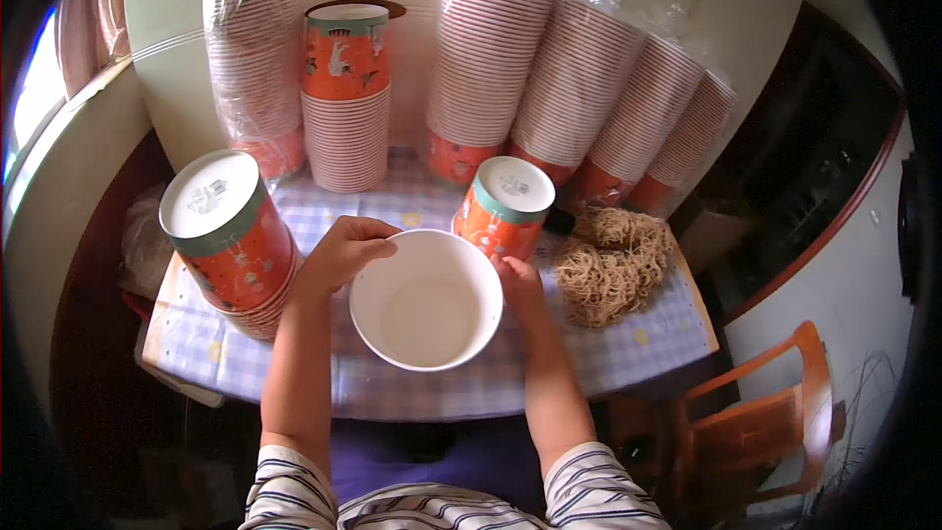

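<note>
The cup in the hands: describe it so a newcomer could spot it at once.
Start at the checked tablecloth, near its front edge. There the left hand and right hand hold a paper cup tipped toward the camera. It alone shows its empty white inside; neighbouring orange cups are stacked upside down.

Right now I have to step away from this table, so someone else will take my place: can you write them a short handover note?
Left hand: grips the far-left rim of the open white paper bowl, held above the near edge of the checked table.
Right hand: on the bowl's right side.
The bowl is empty.
An upturned stack of orange bowls stands just behind it; a second upturned stack lies tilted at the left.
The heap of dry noodle nests lies to the right, untouched by either hand.
Wrapped bowl stacks lean at the back wall.
Done: one bowl is separated.
Left: no noodles are in it.
</note>
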`<state>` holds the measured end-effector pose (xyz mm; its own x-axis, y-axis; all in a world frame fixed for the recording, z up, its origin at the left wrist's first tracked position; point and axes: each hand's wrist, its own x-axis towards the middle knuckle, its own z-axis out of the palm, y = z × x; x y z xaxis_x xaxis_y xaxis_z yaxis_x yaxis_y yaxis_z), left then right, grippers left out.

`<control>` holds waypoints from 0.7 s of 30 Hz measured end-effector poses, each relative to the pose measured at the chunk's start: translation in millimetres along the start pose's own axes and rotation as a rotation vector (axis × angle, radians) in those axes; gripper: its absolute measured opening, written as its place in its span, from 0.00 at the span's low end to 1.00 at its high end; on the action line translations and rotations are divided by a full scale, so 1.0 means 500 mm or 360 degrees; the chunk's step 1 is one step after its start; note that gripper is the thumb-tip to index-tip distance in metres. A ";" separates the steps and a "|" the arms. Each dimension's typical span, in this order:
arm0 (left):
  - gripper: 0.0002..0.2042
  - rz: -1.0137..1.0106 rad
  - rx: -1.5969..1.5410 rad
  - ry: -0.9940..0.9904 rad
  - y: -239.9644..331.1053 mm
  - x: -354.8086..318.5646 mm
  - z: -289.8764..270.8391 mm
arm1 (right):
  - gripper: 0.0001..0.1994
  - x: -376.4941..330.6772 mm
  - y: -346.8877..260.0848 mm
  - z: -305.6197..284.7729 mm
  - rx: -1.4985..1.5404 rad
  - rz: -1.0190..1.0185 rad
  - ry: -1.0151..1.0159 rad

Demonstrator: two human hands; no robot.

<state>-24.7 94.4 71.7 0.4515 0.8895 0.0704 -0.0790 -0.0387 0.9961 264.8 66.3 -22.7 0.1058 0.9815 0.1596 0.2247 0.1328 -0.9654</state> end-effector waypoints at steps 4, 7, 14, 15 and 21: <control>0.13 -0.0068 0.0147 -0.0105 0.000 0.024 -0.002 | 0.13 -0.009 -0.029 -0.032 -0.0147 -0.0154 0.0499; 0.14 -0.0060 0.0328 -0.0162 0.009 0.032 0.019 | 0.07 -0.009 -0.023 -0.107 -0.0730 -0.0444 0.0651; 0.19 0.0042 -0.0654 0.0399 -0.081 0.019 0.002 | 0.07 -0.005 -0.067 -0.171 -0.1817 -0.0486 0.0161; 0.18 0.0029 -0.0823 0.0506 -0.093 0.014 0.001 | 0.07 0.002 -0.065 -0.175 -0.2069 -0.0623 0.0083; 0.14 0.0148 -0.0962 0.0677 -0.137 0.007 0.005 | 0.07 0.035 -0.003 -0.191 -0.2556 -0.0870 -0.0040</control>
<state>-15.4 98.8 3.7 0.0455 0.9990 0.0045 -0.6305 0.0252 0.7758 358.8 69.9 1.3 -0.3214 0.8758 0.3602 0.9118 0.1836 0.3672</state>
